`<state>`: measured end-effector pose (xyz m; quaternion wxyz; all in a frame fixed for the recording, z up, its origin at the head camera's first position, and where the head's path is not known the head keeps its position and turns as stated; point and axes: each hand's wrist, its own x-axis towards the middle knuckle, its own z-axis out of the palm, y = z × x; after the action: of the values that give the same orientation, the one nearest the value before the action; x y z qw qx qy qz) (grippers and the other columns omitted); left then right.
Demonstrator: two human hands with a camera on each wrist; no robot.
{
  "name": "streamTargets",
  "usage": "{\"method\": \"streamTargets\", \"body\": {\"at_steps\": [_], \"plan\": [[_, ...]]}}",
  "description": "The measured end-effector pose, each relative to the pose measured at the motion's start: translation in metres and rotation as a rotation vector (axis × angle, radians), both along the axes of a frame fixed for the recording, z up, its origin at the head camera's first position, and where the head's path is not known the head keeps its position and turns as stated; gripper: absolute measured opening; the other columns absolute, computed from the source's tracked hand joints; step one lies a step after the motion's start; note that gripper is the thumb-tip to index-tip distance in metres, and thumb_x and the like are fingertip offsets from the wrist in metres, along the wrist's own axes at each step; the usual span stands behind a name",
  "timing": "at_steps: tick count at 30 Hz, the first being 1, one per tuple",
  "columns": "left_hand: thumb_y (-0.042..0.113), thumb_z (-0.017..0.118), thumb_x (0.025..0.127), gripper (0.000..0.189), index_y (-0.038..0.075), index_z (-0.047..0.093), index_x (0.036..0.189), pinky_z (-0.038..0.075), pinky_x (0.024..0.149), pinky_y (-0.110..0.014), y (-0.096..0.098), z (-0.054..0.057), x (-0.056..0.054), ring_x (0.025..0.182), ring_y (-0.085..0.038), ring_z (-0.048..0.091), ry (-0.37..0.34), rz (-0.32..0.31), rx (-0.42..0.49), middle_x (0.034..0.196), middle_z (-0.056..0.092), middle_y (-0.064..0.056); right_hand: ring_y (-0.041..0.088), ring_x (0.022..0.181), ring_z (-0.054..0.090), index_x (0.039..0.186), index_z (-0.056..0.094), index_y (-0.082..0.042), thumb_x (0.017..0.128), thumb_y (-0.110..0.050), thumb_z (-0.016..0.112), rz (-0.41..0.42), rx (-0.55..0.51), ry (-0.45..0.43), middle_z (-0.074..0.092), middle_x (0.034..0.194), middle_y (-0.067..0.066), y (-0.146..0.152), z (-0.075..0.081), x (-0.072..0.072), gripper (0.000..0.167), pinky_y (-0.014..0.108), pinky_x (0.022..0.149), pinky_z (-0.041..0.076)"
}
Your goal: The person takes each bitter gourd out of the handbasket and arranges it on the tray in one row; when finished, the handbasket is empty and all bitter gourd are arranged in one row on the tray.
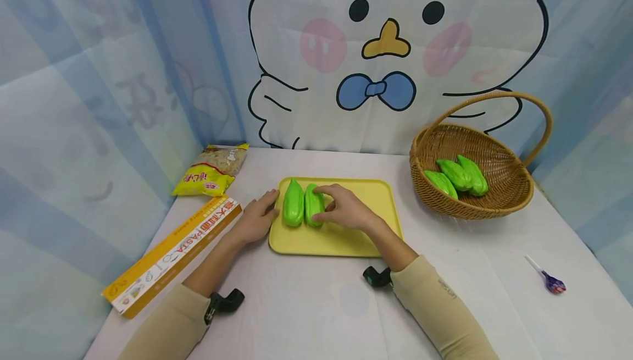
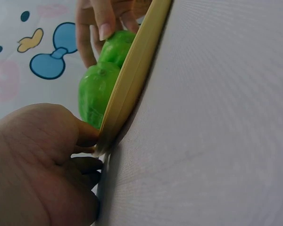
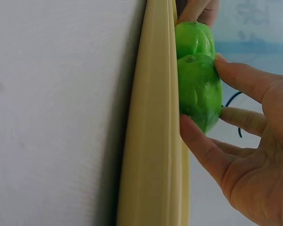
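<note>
Two green papayas lie side by side on the yellow tray (image 1: 346,242), toward its left end. My right hand (image 1: 348,209) is over the right papaya (image 1: 314,206), thumb at its near end and fingers toward its far end. In the right wrist view, the thumb and fingertips touch this papaya (image 3: 200,89). The left papaya (image 1: 294,203) lies beside it. My left hand (image 1: 256,220) rests at the tray's left edge, its fingers touching the rim. In the left wrist view, the left hand (image 2: 42,165) partly hides its own fingertips.
A wicker basket (image 1: 420,198) with several green papayas, 3 of them visible, stands at the back right. A lollipop (image 1: 551,283) lies at the right. To the left are a long pasta box (image 1: 173,255) and a yellow snack bag (image 1: 210,173). A printed curtain (image 1: 376,129) stands behind the table.
</note>
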<state>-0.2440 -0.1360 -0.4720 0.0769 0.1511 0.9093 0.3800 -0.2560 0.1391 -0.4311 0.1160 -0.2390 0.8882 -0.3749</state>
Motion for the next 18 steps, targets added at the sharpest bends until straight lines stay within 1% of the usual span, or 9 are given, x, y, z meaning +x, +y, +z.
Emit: {"method": "streamTargets", "body": {"at_steps": [5,7,12,15,18], "plan": [[0.015,0.043,0.110,0.057,-0.001,0.028,0.162,0.004,0.131,-0.061,0.001,0.000,-0.001,0.160,-0.039,0.018,0.009,0.000,-0.003,0.170,0.025,-0.022,0.019,0.099,0.072,0.154,0.050,-0.013,0.090,-0.032,0.083,0.003,-0.004,-0.009,0.049,0.152,0.017,0.002,0.002,0.002,0.074,0.029,0.079,0.060],[0.016,0.043,0.110,0.057,-0.001,0.027,0.163,0.003,0.131,-0.059,0.000,0.000,-0.001,0.161,-0.038,0.017,0.001,-0.001,-0.003,0.170,0.025,-0.021,0.020,0.100,0.072,0.155,0.049,-0.014,0.090,-0.033,0.083,0.000,-0.002,-0.010,0.048,0.153,0.016,0.003,0.003,0.002,0.076,0.030,0.079,0.060],[0.017,0.043,0.111,0.057,0.000,0.027,0.163,0.003,0.132,-0.059,0.000,0.000,-0.001,0.161,-0.037,0.017,-0.008,-0.005,-0.005,0.171,0.024,-0.020,0.026,0.107,0.069,0.156,0.048,-0.015,0.090,-0.036,0.083,-0.012,0.004,0.006,0.048,0.155,0.013,0.006,0.006,0.003,0.077,0.034,0.082,0.060],[0.016,0.043,0.110,0.057,-0.001,0.027,0.163,0.004,0.131,-0.060,0.000,0.000,-0.001,0.160,-0.039,0.017,0.003,-0.006,-0.009,0.170,0.025,-0.021,0.030,0.116,0.065,0.155,0.049,-0.014,0.092,-0.036,0.081,-0.010,-0.001,0.031,0.049,0.155,0.012,0.008,0.007,0.002,0.075,0.039,0.088,0.059],[0.015,0.044,0.110,0.057,-0.001,0.028,0.162,0.004,0.131,-0.060,0.000,0.000,-0.001,0.160,-0.039,0.018,0.007,-0.005,-0.008,0.170,0.026,-0.022,0.037,0.127,0.059,0.154,0.050,-0.012,0.094,-0.033,0.079,-0.007,-0.036,0.058,0.051,0.153,0.014,0.011,0.010,0.002,0.071,0.049,0.100,0.056]]}}
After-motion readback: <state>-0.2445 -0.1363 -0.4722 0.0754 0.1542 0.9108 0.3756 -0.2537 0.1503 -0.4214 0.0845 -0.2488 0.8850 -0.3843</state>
